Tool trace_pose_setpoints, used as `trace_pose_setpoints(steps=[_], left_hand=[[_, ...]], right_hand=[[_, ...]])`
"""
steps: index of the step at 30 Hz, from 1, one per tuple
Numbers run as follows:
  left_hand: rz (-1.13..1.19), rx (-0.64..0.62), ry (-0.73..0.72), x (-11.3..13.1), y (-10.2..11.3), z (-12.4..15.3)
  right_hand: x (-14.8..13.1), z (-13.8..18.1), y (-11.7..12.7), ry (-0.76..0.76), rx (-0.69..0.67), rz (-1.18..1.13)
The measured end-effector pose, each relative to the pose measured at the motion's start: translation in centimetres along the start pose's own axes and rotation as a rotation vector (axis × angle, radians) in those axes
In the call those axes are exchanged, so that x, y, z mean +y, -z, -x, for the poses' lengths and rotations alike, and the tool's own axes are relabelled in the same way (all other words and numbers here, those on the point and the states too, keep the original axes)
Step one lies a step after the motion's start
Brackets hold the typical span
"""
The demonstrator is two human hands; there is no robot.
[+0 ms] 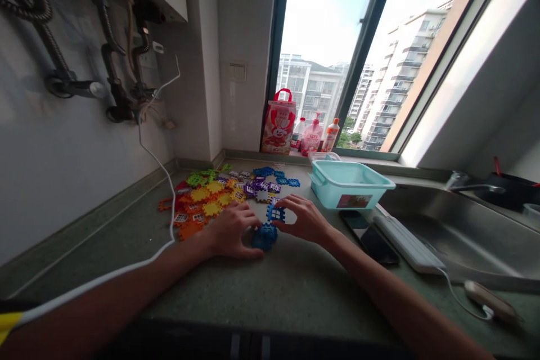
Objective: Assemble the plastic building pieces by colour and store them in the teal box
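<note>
Building pieces [212, 208]: interlocking plastic tiles in orange, yellow, green, purple and blue, strewn over the counter [295, 287] beyond and left of the left fingers [244, 215]. Fitting blue ones together looks like the step in hand; the next move seems to call for lining up the toothed edges squarely, then pressing while the lower part is kept steady.

Turquoise tub [329, 194]: to the right of the right fingers [291, 202] and a little beyond them; its front sticker [354, 201] is brownish-red, any print on it too small to read.

Red bag [279, 126]: well past both sets of fingers, by the window [324, 28]; it shows a pale cartoon figure and no legible wording.

Pink pump bottle [311, 138]: also far past the fingertips, right of the bag, its white label characters blurred; an orange-capped bottle [331, 136] stands beside it.

Left hand [233, 230]: fingers and thumb curve round the left side of the blue cluster [265, 238]; the view is too soft to tell whether they grip it.

Right hand [306, 218]: thumb and forefinger pinch the blue window tile [276, 212].

Blue cluster: on the counter, beside the left fingertips.

Blue window tile: at the right fingertips, just beyond the cluster.
</note>
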State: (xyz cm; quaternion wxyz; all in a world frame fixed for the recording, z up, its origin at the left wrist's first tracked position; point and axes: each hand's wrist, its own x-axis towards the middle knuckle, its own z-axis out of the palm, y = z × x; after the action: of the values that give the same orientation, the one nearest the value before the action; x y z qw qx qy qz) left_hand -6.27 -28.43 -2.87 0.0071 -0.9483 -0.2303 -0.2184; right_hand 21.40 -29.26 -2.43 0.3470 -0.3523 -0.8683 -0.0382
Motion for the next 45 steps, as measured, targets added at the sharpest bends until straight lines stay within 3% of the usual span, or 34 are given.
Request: trace_pose_setpoints(steps=[2,6,9,13,21,23,27,31,34,39,45], left_hand=[[0.002,0.023,0.008,-0.2,-0.3,-0.1],[0.024,0.119,0.083,-0.4,-0.9,-0.9],[0.028,0.102,0.141,-0.4,-1.3,-1.6],[0.050,0.031,0.178,-0.3,-1.5,-1.9],[0.149,0.032,0.223,-0.3,-1.3,-1.5],[0.154,0.033,0.218,-0.2,-1.4,-1.5],[0.167,0.028,0.217,0.0,-1.5,-1.5],[0.198,0.017,0.191,0.0,-1.3,-1.4],[0.225,0.024,0.138,-0.2,-1.2,-1.2],[0.254,0.001,0.119,-0.4,-1.0,-0.7],[0.217,0.109,0.072,-1.1,0.1,-1.0]], right_hand=[[0.1,0.8,-0.3,-0.004,-0.018,-0.012],[0.2,1.2,0.3,-0.080,0.088,-0.049],[0.3,1.0,0.6,-0.079,0.099,-0.077],[0.1,1.1,0.1,-0.042,-0.014,-0.096],[-0.9,0.6,-1.1,-0.010,-0.223,-0.207],[0.0,0.8,-1.2,-0.073,-0.142,-0.221],[4.4,1.5,-2.2,-0.380,0.062,-0.049],[9.1,0.5,-4.0,-0.580,-0.105,0.173],[10.6,-1.6,-5.1,-0.672,-0.225,0.316],[9.8,-2.9,-5.1,-0.724,-0.283,0.408],[6.3,0.9,-1.8,-0.608,-0.345,0.456]])
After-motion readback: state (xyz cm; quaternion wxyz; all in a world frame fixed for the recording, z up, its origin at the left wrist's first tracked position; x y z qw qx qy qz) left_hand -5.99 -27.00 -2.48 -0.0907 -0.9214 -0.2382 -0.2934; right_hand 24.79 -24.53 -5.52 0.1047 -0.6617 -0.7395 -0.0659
